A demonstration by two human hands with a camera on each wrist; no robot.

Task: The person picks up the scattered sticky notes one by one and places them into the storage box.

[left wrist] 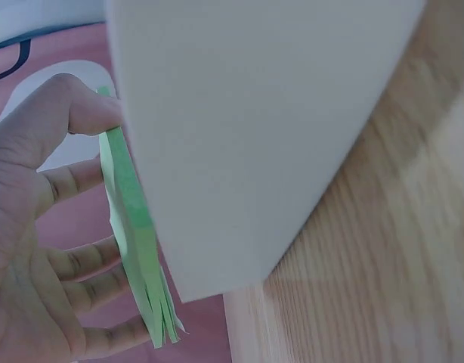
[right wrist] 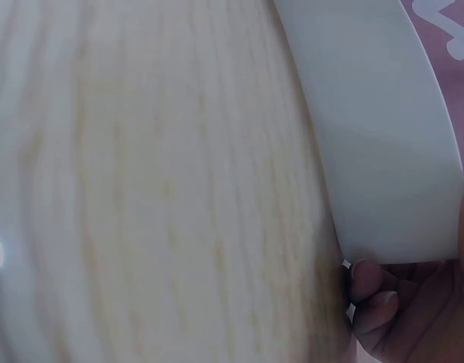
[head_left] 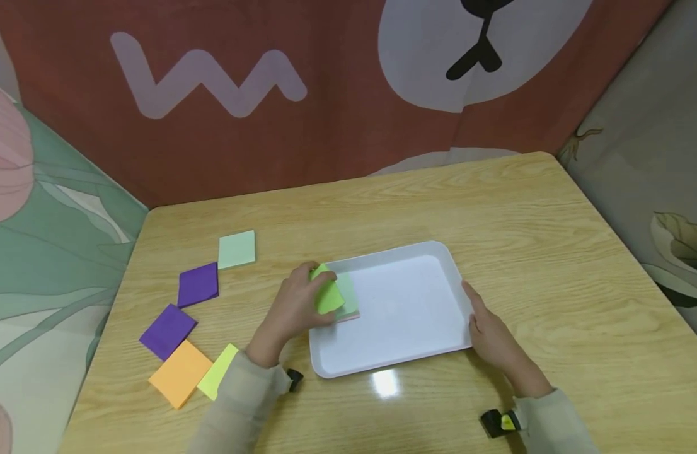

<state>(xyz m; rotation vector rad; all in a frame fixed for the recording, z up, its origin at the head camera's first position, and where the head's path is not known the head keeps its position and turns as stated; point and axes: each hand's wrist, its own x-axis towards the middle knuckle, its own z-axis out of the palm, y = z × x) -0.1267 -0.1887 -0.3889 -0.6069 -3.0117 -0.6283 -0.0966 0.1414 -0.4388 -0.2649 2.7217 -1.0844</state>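
A white tray (head_left: 405, 353) lies on the wooden table (head_left: 552, 252). My left hand (head_left: 294, 306) pinches a bright green pad of sticky notes (head_left: 328, 293) over the tray's left end, above a pale green pad (head_left: 351, 302) lying in the tray. In the left wrist view my thumb and fingers (left wrist: 81, 113) hold the green pad (left wrist: 134, 234) edge-on beside the tray (left wrist: 255, 136). My right hand (head_left: 490, 334) rests against the tray's right rim, its fingers fairly straight. In the right wrist view fingertips (right wrist: 372, 291) touch the tray's edge (right wrist: 383, 151).
Left of the tray lie loose pads: a pale green one (head_left: 237, 249), two purple ones (head_left: 198, 284) (head_left: 167, 331), an orange one (head_left: 180, 373) and a yellow-green one (head_left: 217, 372). Patterned cloth walls stand behind and at both sides.
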